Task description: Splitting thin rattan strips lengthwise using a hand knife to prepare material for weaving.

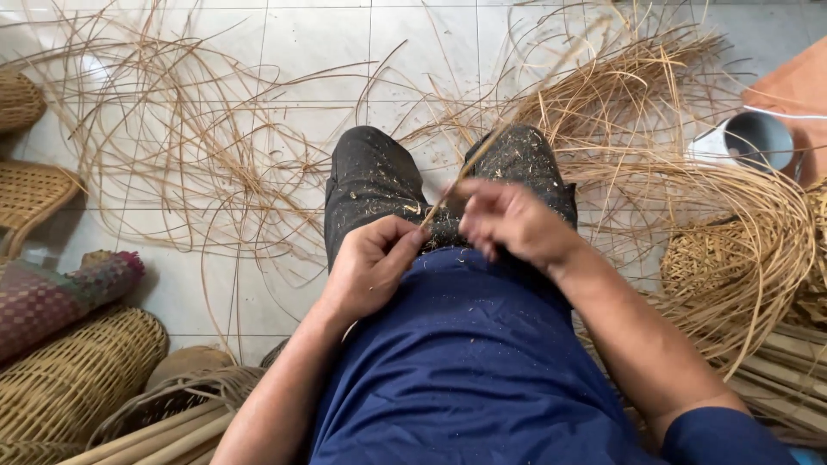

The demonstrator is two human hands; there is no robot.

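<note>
The person wears a dark blue short-sleeved shirt (465,362) flecked with pale shavings and dusty black trousers (379,185), forearms bare.

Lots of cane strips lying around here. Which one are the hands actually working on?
The single cane strip over the lap: the left hand and right hand both pinch it, and it slants up past the right knee. The others lie loose on the tiled floor.

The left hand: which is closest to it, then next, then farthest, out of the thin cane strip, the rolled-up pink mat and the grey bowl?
Measured from the left hand, in the head view:
1. Thin cane strip: pinched in its fingers, over the lap.
2. Rolled-up pink mat: on the floor at the left edge.
3. Grey bowl: far right, towards the top, past the right hand.
</note>
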